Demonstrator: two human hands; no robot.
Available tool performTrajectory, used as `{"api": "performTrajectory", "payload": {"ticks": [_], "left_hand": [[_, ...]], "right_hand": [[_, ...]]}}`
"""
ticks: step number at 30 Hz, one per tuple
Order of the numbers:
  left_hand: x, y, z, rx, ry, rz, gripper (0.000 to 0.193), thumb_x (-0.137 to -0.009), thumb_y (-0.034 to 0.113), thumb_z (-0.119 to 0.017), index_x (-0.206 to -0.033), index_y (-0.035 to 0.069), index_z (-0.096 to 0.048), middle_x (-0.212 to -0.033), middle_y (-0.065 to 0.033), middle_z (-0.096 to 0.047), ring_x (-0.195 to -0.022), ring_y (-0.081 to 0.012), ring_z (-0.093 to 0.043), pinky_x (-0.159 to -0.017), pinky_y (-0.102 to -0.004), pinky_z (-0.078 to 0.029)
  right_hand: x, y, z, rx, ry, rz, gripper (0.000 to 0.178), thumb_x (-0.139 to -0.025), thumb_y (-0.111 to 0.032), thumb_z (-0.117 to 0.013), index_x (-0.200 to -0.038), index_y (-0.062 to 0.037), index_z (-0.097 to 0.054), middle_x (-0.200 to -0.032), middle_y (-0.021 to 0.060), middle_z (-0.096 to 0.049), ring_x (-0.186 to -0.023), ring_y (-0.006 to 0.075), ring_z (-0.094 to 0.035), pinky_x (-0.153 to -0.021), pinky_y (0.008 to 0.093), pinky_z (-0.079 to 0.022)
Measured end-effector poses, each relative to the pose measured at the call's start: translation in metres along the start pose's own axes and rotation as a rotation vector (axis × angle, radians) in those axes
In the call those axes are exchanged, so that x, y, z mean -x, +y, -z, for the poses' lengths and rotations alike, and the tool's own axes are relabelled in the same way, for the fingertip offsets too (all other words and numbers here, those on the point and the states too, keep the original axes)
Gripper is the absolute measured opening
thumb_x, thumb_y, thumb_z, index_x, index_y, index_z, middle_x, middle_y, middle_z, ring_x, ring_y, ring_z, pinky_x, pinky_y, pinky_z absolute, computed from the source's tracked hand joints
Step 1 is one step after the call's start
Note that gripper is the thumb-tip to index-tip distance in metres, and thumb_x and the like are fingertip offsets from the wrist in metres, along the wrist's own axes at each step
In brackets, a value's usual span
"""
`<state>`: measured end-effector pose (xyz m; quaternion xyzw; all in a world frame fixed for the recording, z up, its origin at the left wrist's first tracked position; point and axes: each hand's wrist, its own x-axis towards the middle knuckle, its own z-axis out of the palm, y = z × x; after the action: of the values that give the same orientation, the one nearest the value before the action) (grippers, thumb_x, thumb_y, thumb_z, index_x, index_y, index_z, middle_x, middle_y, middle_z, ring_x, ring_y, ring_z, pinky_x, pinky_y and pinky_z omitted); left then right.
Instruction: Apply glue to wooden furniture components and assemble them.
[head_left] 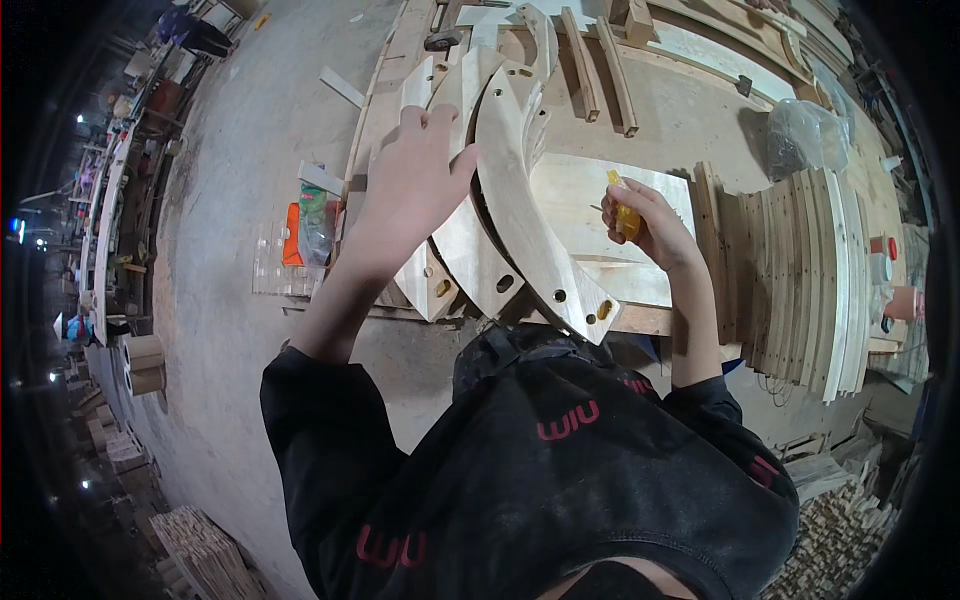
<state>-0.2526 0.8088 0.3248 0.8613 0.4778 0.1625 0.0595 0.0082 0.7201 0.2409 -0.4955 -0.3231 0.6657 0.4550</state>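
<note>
Several pale, curved wooden pieces (pixel 525 185) with drilled round and slotted holes lie side by side on the bench in front of me. My left hand (pixel 420 185) is over the left ones, its thumb at one edge of a curved wooden piece (pixel 462 225) and its fingers bent over the other side. The fingertips are partly hidden. My right hand (pixel 655 225), to the right of the curved pieces and above a flat pale board (pixel 575 190), is closed round a yellow-handled tool (pixel 625 212). A thin metal tip sticks out to the left from the fist.
Upright slats (pixel 800 285) stand stacked at the right, near a clear plastic bag (pixel 808 135). Two wooden bars (pixel 600 75) lie at the back. A green packet (pixel 314 215) and an orange item (pixel 292 235) sit left of the bench. Another person (pixel 190 30) is far left.
</note>
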Motion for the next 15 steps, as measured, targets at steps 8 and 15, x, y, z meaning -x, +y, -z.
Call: {"api": "performTrajectory", "payload": {"ticks": [8, 15], "left_hand": [[0.004, 0.010, 0.010, 0.018, -0.168, 0.077, 0.047, -0.086, 0.024, -0.056, -0.125, 0.003, -0.040, -0.125, -0.0209, -0.051, -0.114, -0.0375, -0.050, -0.096, -0.0410, -0.040], [-0.003, 0.018, 0.018, 0.142, -0.198, 0.235, 0.054, -0.078, 0.020, -0.060, -0.126, 0.006, -0.039, -0.118, -0.0227, -0.055, -0.104, -0.0393, -0.055, -0.092, -0.0417, -0.042]], "right_hand": [[0.011, 0.019, 0.005, -0.103, 0.057, 0.011, 0.019, -0.088, -0.024, -0.060, -0.083, -0.0079, -0.053, -0.070, -0.0008, -0.052, -0.061, 0.0086, -0.050, -0.053, 0.0239, -0.042], [0.006, 0.025, -0.004, -0.072, 0.012, -0.020, 0.017, -0.089, -0.024, -0.059, -0.085, -0.0088, -0.051, -0.070, -0.0006, -0.052, -0.061, 0.0090, -0.050, -0.052, 0.0246, -0.041]]}}
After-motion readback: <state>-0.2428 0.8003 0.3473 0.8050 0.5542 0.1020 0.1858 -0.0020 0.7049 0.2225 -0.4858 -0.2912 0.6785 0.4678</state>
